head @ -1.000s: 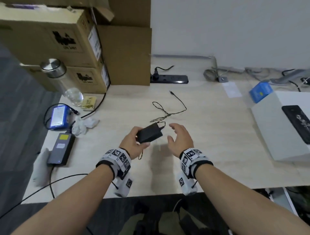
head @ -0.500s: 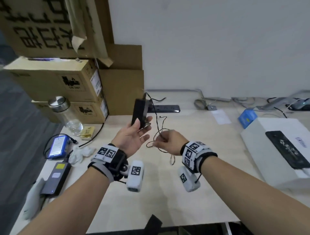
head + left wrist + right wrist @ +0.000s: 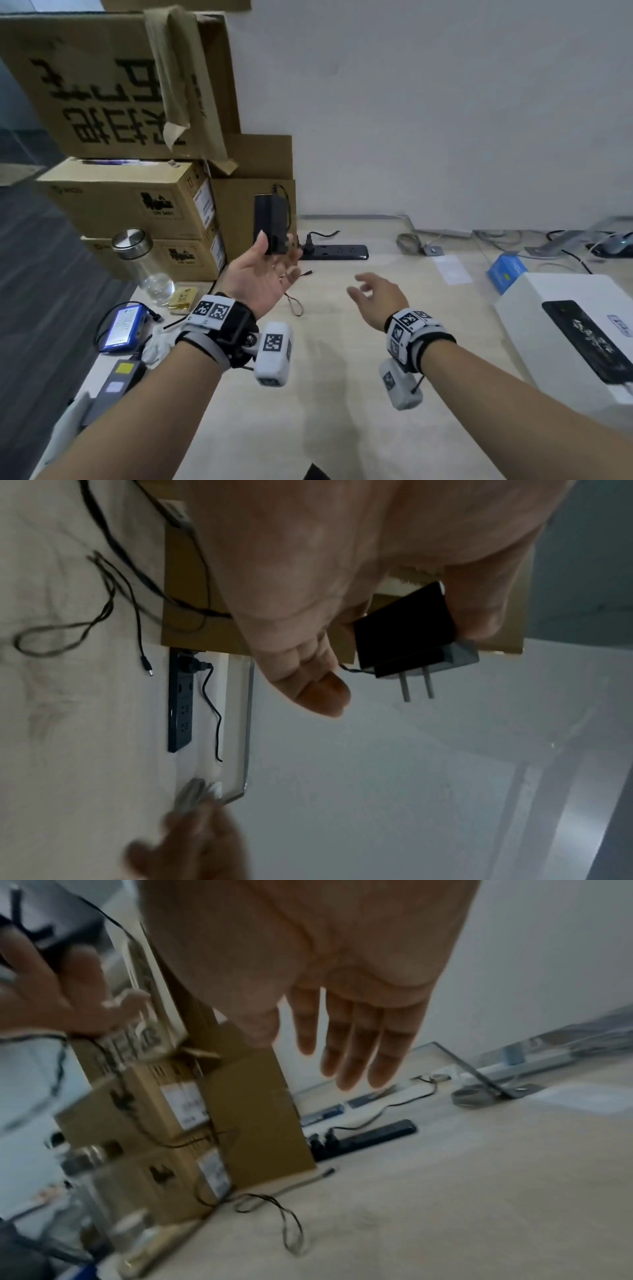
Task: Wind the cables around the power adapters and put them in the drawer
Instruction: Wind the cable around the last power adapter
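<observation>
My left hand (image 3: 275, 251) is raised above the desk and grips a black power adapter (image 3: 270, 219) upright between thumb and fingers. In the left wrist view the adapter (image 3: 404, 631) shows two metal prongs (image 3: 416, 687) pointing away. Its thin cable (image 3: 296, 305) hangs down from the hand and lies in a loose loop on the table, with the barrel plug (image 3: 310, 273) beside the power strip. My right hand (image 3: 359, 286) hovers over the desk to the right of the cable, fingers (image 3: 356, 1047) spread and holding nothing. No drawer is in view.
Stacked cardboard boxes (image 3: 130, 202) fill the back left, with a glass jar (image 3: 144, 263) in front. A black power strip (image 3: 337, 251) lies at the back. A white box (image 3: 534, 308) stands at the right. A blue device (image 3: 123, 325) and another adapter (image 3: 116, 380) lie at the left edge.
My right hand has let go of the cable, opened and moved right. The left hand has lifted the adapter a little higher. The cable loop now lies slack on the table.
</observation>
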